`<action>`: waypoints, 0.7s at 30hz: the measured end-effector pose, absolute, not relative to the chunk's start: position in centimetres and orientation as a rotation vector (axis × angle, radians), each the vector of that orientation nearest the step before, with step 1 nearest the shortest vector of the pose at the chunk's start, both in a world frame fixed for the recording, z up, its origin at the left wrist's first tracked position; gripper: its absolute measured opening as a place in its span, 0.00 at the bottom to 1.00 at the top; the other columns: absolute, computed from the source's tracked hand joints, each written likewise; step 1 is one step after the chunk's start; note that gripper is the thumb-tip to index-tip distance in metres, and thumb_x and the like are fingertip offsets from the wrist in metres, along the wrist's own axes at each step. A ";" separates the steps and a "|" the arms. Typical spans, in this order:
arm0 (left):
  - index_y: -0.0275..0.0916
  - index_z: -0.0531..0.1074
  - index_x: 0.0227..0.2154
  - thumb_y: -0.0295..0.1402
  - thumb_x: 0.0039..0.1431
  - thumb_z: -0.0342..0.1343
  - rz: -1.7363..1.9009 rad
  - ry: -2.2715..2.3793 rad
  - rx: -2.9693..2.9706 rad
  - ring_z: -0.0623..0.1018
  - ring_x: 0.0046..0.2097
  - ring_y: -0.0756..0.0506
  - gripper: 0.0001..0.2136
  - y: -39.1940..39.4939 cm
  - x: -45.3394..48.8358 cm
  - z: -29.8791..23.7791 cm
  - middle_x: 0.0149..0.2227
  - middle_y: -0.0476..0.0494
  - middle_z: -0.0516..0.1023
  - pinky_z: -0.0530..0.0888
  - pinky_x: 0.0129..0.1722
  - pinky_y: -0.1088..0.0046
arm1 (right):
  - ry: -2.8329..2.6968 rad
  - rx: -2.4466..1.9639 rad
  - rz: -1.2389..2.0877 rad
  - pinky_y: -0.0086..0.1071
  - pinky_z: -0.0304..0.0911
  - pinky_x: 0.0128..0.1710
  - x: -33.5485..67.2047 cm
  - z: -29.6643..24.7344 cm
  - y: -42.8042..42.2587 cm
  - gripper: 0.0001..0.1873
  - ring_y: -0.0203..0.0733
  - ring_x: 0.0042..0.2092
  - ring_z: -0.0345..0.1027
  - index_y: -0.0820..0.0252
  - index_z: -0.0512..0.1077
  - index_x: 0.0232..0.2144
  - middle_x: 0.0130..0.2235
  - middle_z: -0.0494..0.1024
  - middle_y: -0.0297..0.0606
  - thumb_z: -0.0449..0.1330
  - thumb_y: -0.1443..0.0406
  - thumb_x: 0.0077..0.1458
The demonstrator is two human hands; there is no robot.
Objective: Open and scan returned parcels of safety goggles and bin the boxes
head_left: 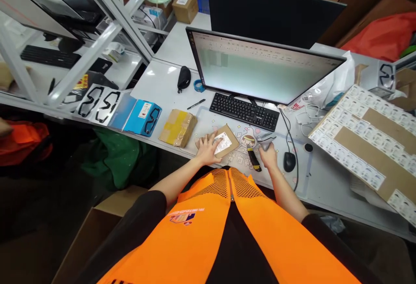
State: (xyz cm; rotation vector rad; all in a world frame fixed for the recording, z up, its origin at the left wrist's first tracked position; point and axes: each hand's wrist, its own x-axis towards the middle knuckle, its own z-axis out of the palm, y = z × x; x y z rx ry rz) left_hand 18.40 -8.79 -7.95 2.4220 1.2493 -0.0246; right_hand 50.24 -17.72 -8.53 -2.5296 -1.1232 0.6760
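The left hand [208,149] lies open across a labelled cardboard parcel [226,141] while the right hand [268,156] grips a grey object [267,142] beside a black-and-yellow utility knife [254,161].

You wore the camera on your head, facing forward and steeply down over your orange vest [195,245] to the tabletop [157,86]. It looked from behind the near edge, close to your left hand [208,148] and right hand [268,156], and reached past the far edge.
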 end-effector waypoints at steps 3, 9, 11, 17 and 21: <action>0.42 0.61 0.75 0.52 0.49 0.74 0.036 1.225 2.404 0.50 0.77 0.16 0.52 -8.8 18.2 -10.1 0.81 0.31 0.41 0.49 0.72 0.30 | -1.160 -2.305 0.908 0.39 0.73 0.39 50.6 -3.1 -18.2 0.27 0.51 0.36 0.79 0.59 0.72 0.52 0.36 0.83 0.41 0.60 0.46 0.62; 0.41 0.54 0.77 0.60 0.57 0.67 0.318 1.444 2.212 0.45 0.80 0.24 0.52 -8.8 14.2 -10.7 0.81 0.30 0.40 0.49 0.75 0.37 | -1.448 -1.891 1.541 0.32 0.63 0.22 47.5 5.8 -17.9 0.41 0.42 0.20 0.69 0.58 0.65 0.63 0.25 0.75 0.29 0.68 0.42 0.58; 0.41 0.54 0.76 0.58 0.59 0.65 0.387 1.521 2.139 0.48 0.80 0.26 0.49 -9.4 12.0 -11.1 0.81 0.30 0.41 0.53 0.75 0.39 | -1.560 -1.818 1.669 0.33 0.64 0.22 45.6 6.3 -17.1 0.43 0.42 0.22 0.71 0.58 0.64 0.65 0.30 0.79 0.33 0.69 0.43 0.57; 0.42 0.61 0.72 0.45 0.67 0.58 0.448 1.618 2.003 0.60 0.77 0.28 0.33 -12.4 7.0 -13.2 0.79 0.30 0.51 0.65 0.71 0.40 | -1.984 -1.717 1.580 0.42 0.72 0.47 41.0 2.7 -14.9 0.38 0.53 0.44 0.78 0.60 0.73 0.58 0.47 0.82 0.45 0.73 0.44 0.54; 0.42 0.61 0.72 0.45 0.66 0.59 0.467 1.575 2.025 0.60 0.77 0.29 0.34 -12.2 7.5 -12.7 0.78 0.31 0.55 0.64 0.72 0.42 | -1.923 -1.737 1.482 0.42 0.71 0.50 41.7 0.5 -15.0 0.40 0.54 0.48 0.78 0.58 0.70 0.63 0.52 0.82 0.46 0.69 0.43 0.57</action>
